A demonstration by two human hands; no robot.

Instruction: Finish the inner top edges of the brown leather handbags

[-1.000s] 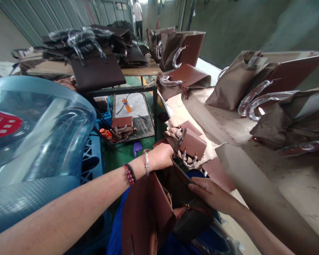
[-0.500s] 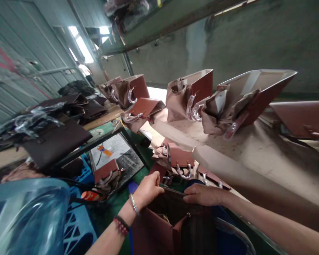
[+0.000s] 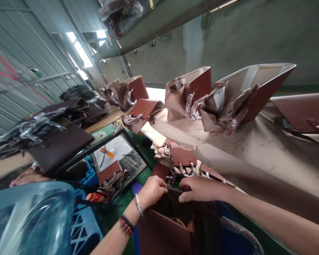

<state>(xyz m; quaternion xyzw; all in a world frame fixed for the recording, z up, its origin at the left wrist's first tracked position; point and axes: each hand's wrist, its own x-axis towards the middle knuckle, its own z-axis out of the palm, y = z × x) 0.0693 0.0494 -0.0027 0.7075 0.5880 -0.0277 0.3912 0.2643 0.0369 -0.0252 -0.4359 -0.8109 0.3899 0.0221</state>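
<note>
Both hands (image 3: 175,189) on bag (image 3: 172,226) rim; water jug (image 3: 29,216) left, table (image 3: 255,152) right.

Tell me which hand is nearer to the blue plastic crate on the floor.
Left. The left hand grips the near edge of the brown bag, on the side toward the blue crate. The right hand holds the same edge, farther from the crate.

Brown bag (image 3: 172,226) cut off by the bottom edge, its mouth partly hidden behind left hand (image 3: 152,190) and right hand (image 3: 199,188).
</note>
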